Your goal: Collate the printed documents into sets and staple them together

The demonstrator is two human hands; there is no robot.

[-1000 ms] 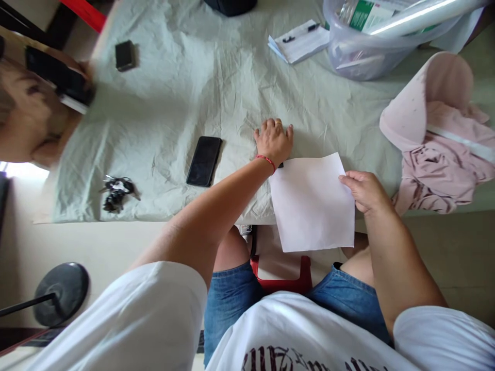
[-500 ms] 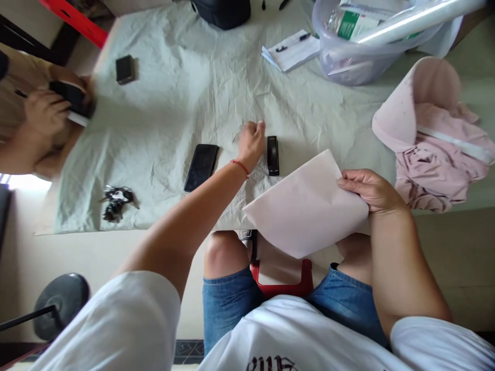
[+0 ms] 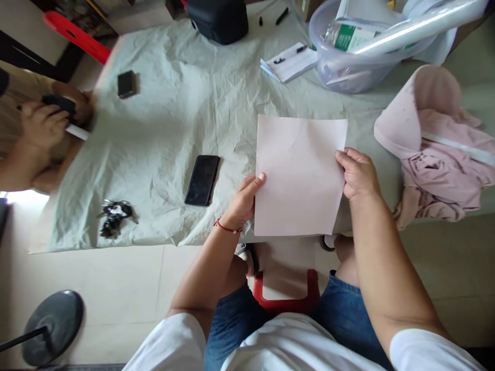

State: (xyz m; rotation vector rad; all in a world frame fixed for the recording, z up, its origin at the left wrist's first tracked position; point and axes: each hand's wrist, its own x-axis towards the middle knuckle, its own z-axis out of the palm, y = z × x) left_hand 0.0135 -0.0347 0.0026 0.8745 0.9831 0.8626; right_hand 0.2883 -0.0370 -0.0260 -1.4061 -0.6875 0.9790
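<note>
Hands apart, you pinch the pale pink square paper sheet: left hand on its left edge, right hand on its right; a black phone lies left of it.

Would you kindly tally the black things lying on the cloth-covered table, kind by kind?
Phone: 1
Small black box: 1
Black bag, partly cut off at the far edge: 1
Bunch of keys: 1
Black pens: 3, one on the notepad, two beyond it
Total: 7
</note>
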